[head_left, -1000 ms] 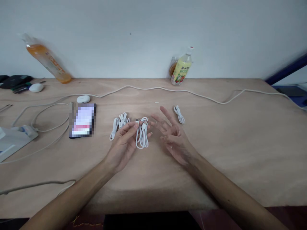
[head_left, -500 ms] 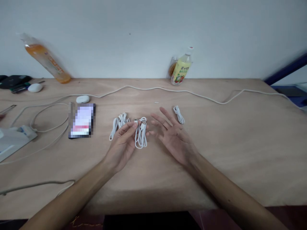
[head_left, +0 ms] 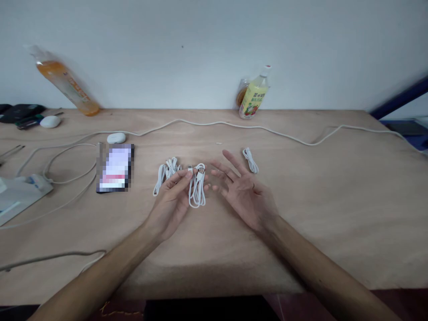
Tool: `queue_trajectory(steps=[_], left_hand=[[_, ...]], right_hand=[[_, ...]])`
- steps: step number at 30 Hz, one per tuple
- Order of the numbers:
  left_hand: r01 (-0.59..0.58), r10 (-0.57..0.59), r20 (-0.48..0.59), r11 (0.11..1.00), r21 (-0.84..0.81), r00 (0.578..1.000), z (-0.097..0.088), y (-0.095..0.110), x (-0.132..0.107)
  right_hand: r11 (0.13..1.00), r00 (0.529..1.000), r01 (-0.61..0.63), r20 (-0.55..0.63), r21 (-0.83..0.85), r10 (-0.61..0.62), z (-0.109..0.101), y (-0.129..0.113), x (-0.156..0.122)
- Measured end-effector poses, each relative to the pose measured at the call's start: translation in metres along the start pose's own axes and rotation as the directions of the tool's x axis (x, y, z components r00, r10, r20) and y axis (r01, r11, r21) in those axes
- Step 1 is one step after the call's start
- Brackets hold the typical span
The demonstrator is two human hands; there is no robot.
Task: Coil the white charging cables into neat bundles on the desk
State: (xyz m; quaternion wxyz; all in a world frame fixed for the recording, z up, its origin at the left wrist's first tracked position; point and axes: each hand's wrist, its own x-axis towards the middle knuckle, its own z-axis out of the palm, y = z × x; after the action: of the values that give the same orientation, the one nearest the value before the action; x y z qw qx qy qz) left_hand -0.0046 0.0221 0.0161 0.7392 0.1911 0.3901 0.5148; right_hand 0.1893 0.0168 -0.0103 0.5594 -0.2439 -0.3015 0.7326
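Observation:
My left hand [head_left: 174, 196] pinches a coiled white cable [head_left: 197, 189] between thumb and fingers just above the wooden table [head_left: 334, 187]. The coil's loops hang down past my palm. My right hand [head_left: 242, 189] is held palm up beside the coil, fingers spread, holding nothing. A second white cable bundle [head_left: 165, 173] lies on the table just left of my left hand. A small coiled white cable [head_left: 250, 159] lies beyond my right fingertips.
A phone [head_left: 115, 167] lies left of the cables, with a white earbud case [head_left: 116, 137] behind it. A long white cord [head_left: 267, 129] runs across the table. A yellow drink bottle [head_left: 253, 94] and an orange bottle [head_left: 65, 80] stand by the wall. A power strip [head_left: 20, 194] sits far left.
My right hand has turned flatter and opened palm up, staying next to the held coil. My left hand and the cable have hardly moved.

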Motion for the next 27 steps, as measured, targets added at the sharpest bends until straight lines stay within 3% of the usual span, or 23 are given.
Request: queue_trajectory(steps=[14, 27], left_hand=[[-0.008, 0.008, 0.013, 1.000, 0.004, 1.000, -0.0016, -0.0011, -0.0002], [-0.005, 0.005, 0.018, 1.000, 0.009, 1.000, -0.0014, -0.0008, 0.0001]], right_hand=[[1.000, 0.999, 0.007, 0.040, -0.003, -0.007, -0.0036, 0.0004, -0.0003], [1.000, 1.000, 0.018, -0.012, 0.008, -0.018, -0.0060, 0.0013, -0.0016]])
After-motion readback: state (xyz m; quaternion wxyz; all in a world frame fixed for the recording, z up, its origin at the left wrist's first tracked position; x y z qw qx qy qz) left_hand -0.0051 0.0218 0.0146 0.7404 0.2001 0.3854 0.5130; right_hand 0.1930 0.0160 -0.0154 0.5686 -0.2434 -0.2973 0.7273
